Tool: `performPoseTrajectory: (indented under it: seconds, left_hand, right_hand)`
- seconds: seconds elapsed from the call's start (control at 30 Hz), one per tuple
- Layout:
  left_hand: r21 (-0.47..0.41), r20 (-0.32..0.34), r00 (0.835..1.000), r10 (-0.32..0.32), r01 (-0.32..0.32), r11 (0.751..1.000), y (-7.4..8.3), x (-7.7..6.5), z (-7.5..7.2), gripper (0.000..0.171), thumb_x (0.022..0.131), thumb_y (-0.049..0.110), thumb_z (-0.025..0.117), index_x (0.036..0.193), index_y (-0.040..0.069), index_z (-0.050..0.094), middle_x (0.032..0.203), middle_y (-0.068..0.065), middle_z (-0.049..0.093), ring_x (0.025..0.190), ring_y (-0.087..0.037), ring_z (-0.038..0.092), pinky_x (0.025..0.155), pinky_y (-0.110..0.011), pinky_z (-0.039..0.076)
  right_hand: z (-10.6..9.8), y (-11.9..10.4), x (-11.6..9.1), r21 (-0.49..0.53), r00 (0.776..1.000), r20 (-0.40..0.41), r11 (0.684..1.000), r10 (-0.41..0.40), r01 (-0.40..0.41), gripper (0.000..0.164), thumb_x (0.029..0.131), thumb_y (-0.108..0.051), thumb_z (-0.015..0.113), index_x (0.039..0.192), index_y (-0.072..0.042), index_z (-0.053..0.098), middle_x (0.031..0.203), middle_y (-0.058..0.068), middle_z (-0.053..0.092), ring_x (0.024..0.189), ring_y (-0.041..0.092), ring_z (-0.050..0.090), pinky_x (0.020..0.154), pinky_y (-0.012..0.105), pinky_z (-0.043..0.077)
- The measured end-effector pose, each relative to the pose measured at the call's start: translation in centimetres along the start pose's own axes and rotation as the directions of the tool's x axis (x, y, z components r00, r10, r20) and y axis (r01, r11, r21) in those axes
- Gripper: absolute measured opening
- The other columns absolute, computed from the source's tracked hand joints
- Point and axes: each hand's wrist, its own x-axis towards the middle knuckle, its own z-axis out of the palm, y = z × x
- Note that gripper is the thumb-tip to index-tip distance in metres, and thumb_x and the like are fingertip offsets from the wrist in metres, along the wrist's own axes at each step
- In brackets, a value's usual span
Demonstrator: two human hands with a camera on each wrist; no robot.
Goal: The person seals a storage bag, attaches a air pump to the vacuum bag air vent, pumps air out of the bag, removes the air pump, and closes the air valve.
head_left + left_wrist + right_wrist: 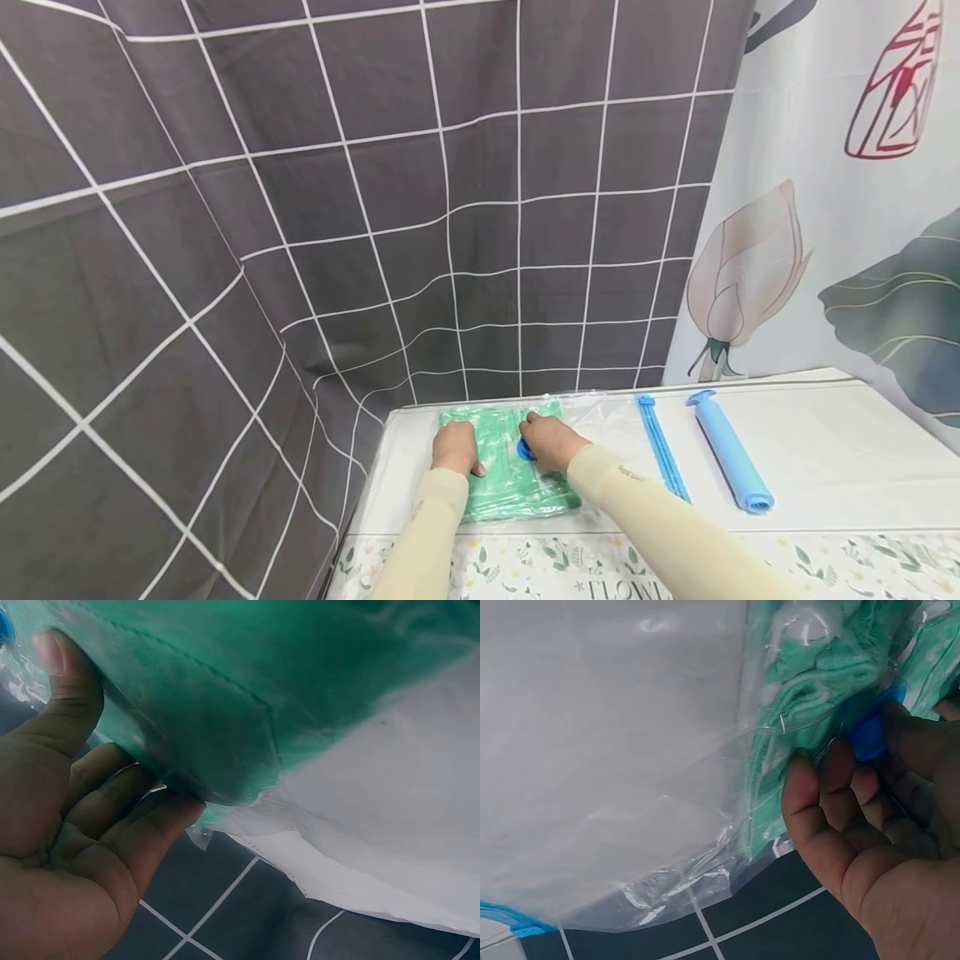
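Observation:
A clear plastic vacuum storage bag [600, 408] lies flat, with a folded green cloth [498, 492] inside its left part. My left hand [454, 447] grips the bag's left side; in the left wrist view the thumb [64, 656] lies over the plastic and the fingers bend at the edge. A round blue valve [526, 450] sits on the bag above the cloth. My right hand [553, 442] pinches at this valve, thumb on one side and curled fingertips [801, 769] close by on the plastic. The palm partly hides the valve in the head view.
A blue zip strip [663, 450] runs along the bag's right end. Right of it lies a light blue hand pump [731, 454]. The table cover [840, 467] is white with a floral front band. Dark checked cloth [480, 233] hangs behind and at the left.

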Motion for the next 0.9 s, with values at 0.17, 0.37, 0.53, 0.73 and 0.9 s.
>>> performPoseTrajectory:
  seconds: [0.17,0.37,0.53,0.73,0.9]
  left_hand:
    - [-0.016,0.003,1.0,0.002,-0.002,1.0,0.0,0.0,0.1,0.057,0.054,0.026,0.102,0.097,-0.006,0.084,0.107,-0.025,0.085,0.096,-0.036,0.083,0.099,-0.048,0.071]
    - [-0.039,0.002,1.0,-0.004,0.004,0.999,0.1,-0.4,-0.1,0.059,0.054,0.024,0.103,0.099,-0.008,0.083,0.11,-0.027,0.085,0.098,-0.039,0.083,0.1,-0.049,0.071]
    - [-0.025,-0.004,1.0,-0.002,0.002,1.0,0.0,-0.2,0.2,0.06,0.053,0.025,0.104,0.099,-0.007,0.083,0.109,-0.026,0.085,0.099,-0.038,0.083,0.1,-0.048,0.071]
    - [-0.002,-0.005,1.0,0.002,-0.002,1.0,-0.1,0.1,0.3,0.061,0.052,0.028,0.104,0.099,-0.006,0.084,0.108,-0.024,0.086,0.1,-0.037,0.084,0.099,-0.047,0.071]
    - [0.01,-0.004,1.0,-0.001,0.001,1.0,-0.1,0.2,0.2,0.063,0.052,0.03,0.102,0.101,-0.005,0.084,0.109,-0.024,0.086,0.101,-0.037,0.084,0.1,-0.047,0.071]
  right_hand:
    - [-1.9,-1.1,-0.8,-0.01,1.0,-0.007,1.0,0.006,-0.006,0.049,0.082,-0.013,0.1,0.122,-0.001,0.074,0.108,0.014,0.072,0.095,0.03,0.075,0.089,0.043,0.071]
    - [-1.7,-1.1,-0.4,-0.009,1.0,0.004,1.0,0.004,-0.004,0.039,0.085,-0.022,0.099,0.11,-0.003,0.074,0.094,0.01,0.071,0.086,0.027,0.072,0.081,0.041,0.071]
    - [-2.4,-1.7,-0.6,-0.002,0.999,0.035,1.0,0.027,-0.027,0.047,0.084,-0.02,0.101,0.116,-0.002,0.072,0.1,0.015,0.073,0.089,0.031,0.075,0.085,0.045,0.072]
    - [-6.6,-3.6,-2.2,0.032,0.999,0.038,0.999,0.03,-0.032,0.053,0.078,-0.006,0.1,0.121,0.0,0.07,0.104,0.016,0.071,0.09,0.033,0.076,0.086,0.045,0.072]
    - [-9.5,-4.7,-3.3,0.048,0.998,0.064,0.998,0.028,-0.031,0.049,0.081,-0.005,0.101,0.119,-0.005,0.07,0.107,0.015,0.07,0.088,0.034,0.077,0.085,0.042,0.072]
